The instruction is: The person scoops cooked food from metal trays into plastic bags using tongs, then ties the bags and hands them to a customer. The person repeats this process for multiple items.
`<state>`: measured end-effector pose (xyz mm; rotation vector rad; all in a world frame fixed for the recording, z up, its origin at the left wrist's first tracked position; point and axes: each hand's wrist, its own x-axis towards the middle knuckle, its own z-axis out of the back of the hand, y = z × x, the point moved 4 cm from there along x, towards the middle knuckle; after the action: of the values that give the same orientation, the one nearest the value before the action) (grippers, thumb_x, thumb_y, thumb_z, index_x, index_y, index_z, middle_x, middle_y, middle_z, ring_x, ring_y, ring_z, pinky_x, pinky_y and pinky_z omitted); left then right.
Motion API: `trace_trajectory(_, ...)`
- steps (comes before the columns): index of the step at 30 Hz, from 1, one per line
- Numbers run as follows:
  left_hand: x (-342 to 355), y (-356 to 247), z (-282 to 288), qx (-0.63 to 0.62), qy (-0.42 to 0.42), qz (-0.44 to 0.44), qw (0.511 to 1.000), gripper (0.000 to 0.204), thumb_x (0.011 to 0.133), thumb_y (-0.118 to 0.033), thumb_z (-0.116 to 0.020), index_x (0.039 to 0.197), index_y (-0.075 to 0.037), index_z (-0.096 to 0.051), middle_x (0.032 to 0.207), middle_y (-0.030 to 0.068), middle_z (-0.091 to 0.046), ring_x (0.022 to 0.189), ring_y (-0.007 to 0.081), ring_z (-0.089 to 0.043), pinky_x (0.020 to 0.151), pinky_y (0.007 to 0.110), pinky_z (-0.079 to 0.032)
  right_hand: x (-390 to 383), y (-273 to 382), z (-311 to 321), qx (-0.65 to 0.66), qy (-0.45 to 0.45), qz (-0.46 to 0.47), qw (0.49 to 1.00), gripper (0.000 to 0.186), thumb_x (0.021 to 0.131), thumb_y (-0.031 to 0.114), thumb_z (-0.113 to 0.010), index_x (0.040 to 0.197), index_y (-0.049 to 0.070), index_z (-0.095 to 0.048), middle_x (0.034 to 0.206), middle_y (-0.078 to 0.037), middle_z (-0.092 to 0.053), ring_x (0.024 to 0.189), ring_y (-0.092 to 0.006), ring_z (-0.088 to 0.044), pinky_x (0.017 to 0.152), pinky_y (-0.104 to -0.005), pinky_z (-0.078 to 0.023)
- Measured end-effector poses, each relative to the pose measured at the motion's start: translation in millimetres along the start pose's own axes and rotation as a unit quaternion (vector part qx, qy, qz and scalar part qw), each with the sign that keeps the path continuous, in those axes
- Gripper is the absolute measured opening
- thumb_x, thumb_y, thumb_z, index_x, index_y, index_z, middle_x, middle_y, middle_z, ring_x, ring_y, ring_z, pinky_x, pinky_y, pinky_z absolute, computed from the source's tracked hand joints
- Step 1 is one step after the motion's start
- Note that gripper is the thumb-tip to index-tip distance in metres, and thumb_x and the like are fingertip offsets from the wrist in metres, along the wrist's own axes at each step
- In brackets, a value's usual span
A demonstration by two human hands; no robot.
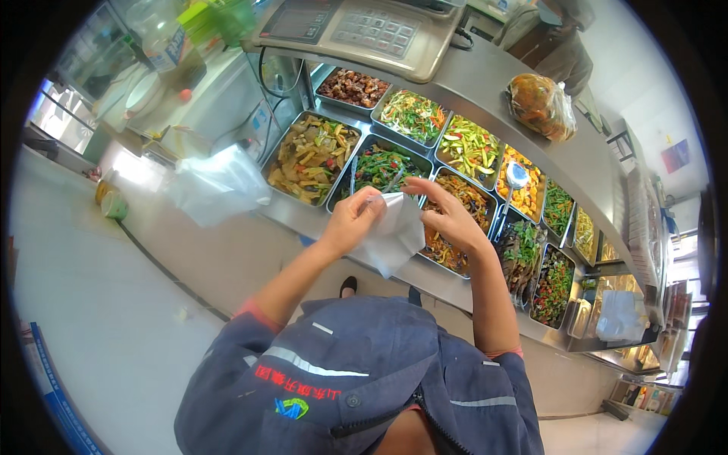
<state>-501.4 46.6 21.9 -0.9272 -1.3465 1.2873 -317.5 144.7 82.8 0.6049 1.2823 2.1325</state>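
A thin clear plastic bag (pixel 393 236) hangs in front of me, over the near edge of the food counter. My left hand (pixel 354 218) pinches its upper left corner between thumb and fingers. Close by the bag's right edge is my right hand (pixel 449 218), its index finger stretched toward the left and its thumb apart from it. I cannot tell whether that thumb touches the film. Just beyond both hands lie a metal tray of green vegetables with red pieces (pixel 381 164) and a tray of shredded brown food (pixel 453 199).
Several more trays stand in rows, including braised vegetables (pixel 307 163) and yellow cubes with a ladle (pixel 516 176). A scale (pixel 364 29) and a bagged food parcel (pixel 540 106) sit on the metal shelf above. Loose plastic bags (pixel 220 184) hang at the counter's left end.
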Motion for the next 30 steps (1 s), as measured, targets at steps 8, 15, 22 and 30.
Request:
trace_trajectory(8,-17,79,30,-0.139,0.106,0.252,0.952,0.022,0.097,-0.019,-0.061,0.113,-0.005,-0.063,0.102,0.0088,-0.068,0.093,0.0182,-0.066,0.082,0.033,-0.055,-9,-30,-66,0.036,0.119,-0.197,0.972,0.027,0.097,0.024,-0.065,0.085,0.000,-0.066,0.069,-0.004,-0.064,0.064,-0.0116,-0.061,0.061,-0.0311,-0.048)
trace_trajectory(15,-50,48,41,0.247,-0.151,-0.037,0.956,0.025,0.090,-0.017,-0.068,0.110,-0.004,-0.062,0.113,0.0125,-0.060,0.101,0.0251,-0.063,0.085,0.039,-0.051,-37,-74,-78,0.245,-0.196,-0.361,0.878,0.019,0.096,0.021,-0.068,0.091,0.003,-0.065,0.076,0.000,-0.062,0.071,-0.0087,-0.058,0.061,-0.0258,-0.046)
trace_trajectory(22,-55,49,-5,-0.179,0.050,0.237,0.954,0.026,0.096,-0.028,-0.070,0.106,-0.004,-0.068,0.089,0.0016,-0.068,0.077,0.0105,-0.062,0.068,0.027,-0.048,-38,-41,-125,0.152,-0.001,-0.252,0.956,0.022,0.090,0.018,-0.073,0.094,0.002,-0.058,0.080,-0.003,-0.063,0.071,-0.0096,-0.059,0.061,-0.0272,-0.048)
trace_trajectory(30,-78,97,66,0.170,0.057,0.330,0.927,0.038,0.088,-0.018,-0.073,0.121,-0.003,-0.060,0.088,0.0064,-0.067,0.077,0.0214,-0.065,0.069,0.035,-0.052,-72,-85,-104,0.621,-0.252,-0.288,0.684,0.010,0.102,0.019,-0.058,0.096,0.011,-0.058,0.086,0.002,-0.063,0.079,-0.0117,-0.062,0.074,-0.0270,-0.053)
